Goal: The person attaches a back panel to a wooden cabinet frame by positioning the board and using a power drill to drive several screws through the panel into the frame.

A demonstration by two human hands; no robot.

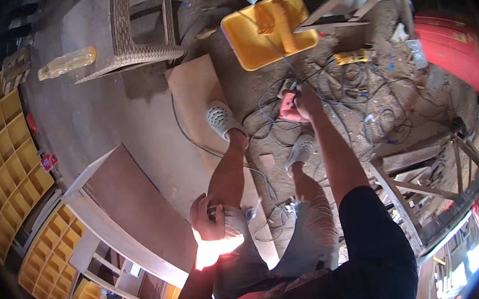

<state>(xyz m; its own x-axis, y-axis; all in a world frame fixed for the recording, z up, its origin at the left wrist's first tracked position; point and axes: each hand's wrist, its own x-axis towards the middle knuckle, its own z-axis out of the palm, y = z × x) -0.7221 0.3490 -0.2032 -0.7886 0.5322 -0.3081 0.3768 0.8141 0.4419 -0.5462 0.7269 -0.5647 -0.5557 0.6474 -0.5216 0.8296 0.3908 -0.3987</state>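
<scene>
Dusty workshop floor [140,118] spread around the yellow tray [249,60], with a woven stool [121,29] to the tray's left. Just nearer you than the tray, your right hand [307,102] had its fingers wrapped round a red power tool [289,108]. Well nearer you than the tray, your left hand [207,220] rested at your left knee [235,218], fingers bent but parted, gripping nothing visible. Left of the tray and nearer you, a wooden board [195,88] lay beneath your left shoe [221,118]. Taking hold of the tool looked done; contact with the board was not yet made.
</scene>
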